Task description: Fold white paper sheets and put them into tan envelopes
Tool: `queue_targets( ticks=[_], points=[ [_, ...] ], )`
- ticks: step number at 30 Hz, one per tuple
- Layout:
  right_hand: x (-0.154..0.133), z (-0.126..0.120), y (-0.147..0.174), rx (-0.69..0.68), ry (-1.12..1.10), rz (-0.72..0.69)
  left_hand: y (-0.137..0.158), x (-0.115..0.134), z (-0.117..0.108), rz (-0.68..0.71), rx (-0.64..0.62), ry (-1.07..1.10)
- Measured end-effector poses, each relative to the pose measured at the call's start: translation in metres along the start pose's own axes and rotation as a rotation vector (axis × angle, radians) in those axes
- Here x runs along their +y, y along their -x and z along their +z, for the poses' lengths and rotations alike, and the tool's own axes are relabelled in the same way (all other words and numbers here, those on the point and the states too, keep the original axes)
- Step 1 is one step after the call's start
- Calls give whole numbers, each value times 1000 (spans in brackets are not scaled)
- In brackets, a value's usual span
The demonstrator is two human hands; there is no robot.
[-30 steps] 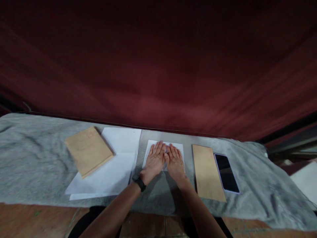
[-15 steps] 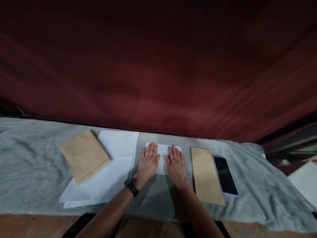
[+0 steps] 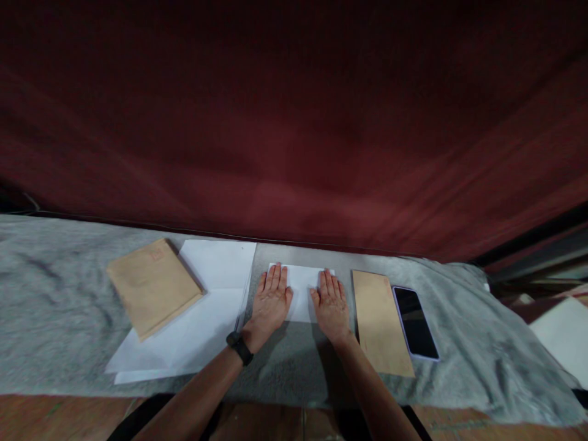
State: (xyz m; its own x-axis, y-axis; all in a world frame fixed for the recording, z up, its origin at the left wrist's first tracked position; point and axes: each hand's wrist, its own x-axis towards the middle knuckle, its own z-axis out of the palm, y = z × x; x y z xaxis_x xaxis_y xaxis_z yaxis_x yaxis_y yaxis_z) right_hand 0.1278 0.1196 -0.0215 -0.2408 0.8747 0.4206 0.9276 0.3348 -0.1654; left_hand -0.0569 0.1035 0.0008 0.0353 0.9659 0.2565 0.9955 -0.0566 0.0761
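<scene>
Fingers (image 3: pixel 274 279) straight and close together on left hand (image 3: pixel 271 304) and right hand (image 3: pixel 333 309), thumbs out, gripping nothing. Resting flat on a small white paper rectangle (image 3: pixel 301 295), on soft grey cloth (image 3: pixel 289 361). Looks like a smoothing step; next, probably calls for light, even pressing.

On the gray cloth (image 3: pixel 478 349), from its left edge, I see a brown packet (image 3: pixel 154 288), white sheets (image 3: pixel 223 309), small white paper (image 3: pixel 301 295), brown envelope (image 3: pixel 379 327), phone (image 3: pixel 416 322).

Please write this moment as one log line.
left hand: flat on small paper | right hand: flat on small paper | right envelope: beside phone
</scene>
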Motion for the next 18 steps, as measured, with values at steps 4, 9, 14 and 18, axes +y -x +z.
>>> queue_targets(
  ticks=[4, 9, 14, 18],
  points=[
    [5, -1, 3, -38, 15, 15, 1, 1, -3, -6, -7, 4],
    [10, -3, 6, -19, 9, 8, 3, 3, -8, -12, -27, 0],
    [10, -6, 6, -28, 40, 3, 3, 3, -9, -18, -26, 0],
    [9, -8, 7, -40, 50, 22, 3, 3, -7, -26, -36, 2]
  ],
)
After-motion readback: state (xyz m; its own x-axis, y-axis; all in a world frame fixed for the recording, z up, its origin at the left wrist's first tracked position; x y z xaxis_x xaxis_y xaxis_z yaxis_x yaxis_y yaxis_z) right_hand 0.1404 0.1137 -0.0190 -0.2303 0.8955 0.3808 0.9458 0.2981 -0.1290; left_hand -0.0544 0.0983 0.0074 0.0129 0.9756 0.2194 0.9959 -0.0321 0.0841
